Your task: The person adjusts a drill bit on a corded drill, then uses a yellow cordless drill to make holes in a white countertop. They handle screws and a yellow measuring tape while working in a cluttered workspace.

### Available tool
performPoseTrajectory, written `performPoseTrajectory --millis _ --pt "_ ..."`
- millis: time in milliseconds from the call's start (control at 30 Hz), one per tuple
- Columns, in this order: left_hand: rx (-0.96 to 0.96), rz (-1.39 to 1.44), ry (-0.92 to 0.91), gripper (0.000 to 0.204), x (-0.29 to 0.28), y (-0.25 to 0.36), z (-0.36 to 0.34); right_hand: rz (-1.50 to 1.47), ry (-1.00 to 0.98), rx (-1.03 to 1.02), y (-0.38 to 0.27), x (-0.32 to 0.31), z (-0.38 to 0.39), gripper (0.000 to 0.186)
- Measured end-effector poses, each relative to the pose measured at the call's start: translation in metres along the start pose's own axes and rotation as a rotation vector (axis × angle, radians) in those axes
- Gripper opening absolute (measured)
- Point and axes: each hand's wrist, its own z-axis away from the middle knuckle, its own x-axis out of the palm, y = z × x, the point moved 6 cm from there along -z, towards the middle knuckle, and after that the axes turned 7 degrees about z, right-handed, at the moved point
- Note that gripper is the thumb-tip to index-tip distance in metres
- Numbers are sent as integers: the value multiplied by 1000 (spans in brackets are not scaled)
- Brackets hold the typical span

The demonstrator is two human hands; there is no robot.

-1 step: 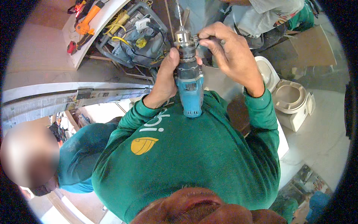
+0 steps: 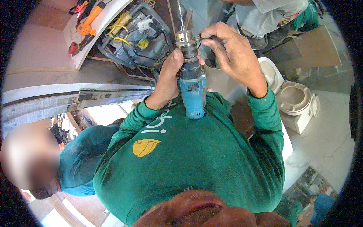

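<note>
Basically, the drill (image 2: 194, 99) points straight ahead, left hand (image 2: 168, 73) wrapped round it, right hand (image 2: 239, 56) pinching a key (image 2: 197, 38) right of its chuck (image 2: 184, 36).

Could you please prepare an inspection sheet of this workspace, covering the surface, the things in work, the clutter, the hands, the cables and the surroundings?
Surface: white board at upper left, with tools on it.
Things in work: teal drill, its bit fitted in the chuck and pointing away from the wearer.
Clutter: orange tool on the board; grey machine beside it.
Hands: left hand grips the drill near the chuck; right hand pinches what looks like a chuck key at the chuck.
Cables: yellow cable bunched on the machine.
Surroundings: white toilet at right; other people close by, left and upper right.
</note>
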Motion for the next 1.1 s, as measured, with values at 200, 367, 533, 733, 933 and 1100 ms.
performPoseTrajectory --millis 200,367,533,733,933,1100 --pt "47 -131 -52 51 -4 2 -4 36 22 29 9 2 -1 18" --pt "21 -136 3 52 -7 3 -4 10 -19 0 15 6 -1 19" --pt "-10 -116 18 52 -12 3 -11 30 -30 -33 21 10 -4 22" --pt "6 -138 62 49 -10 8 -14 97 -10 -143 26 16 -8 31" --pt "-12 -66 4 43 -16 8 -25 111 15 -238 35 28 -12 30" --pt "-43 -181 36 40 -22 11 -20 129 20 -231 35 34 -17 30"
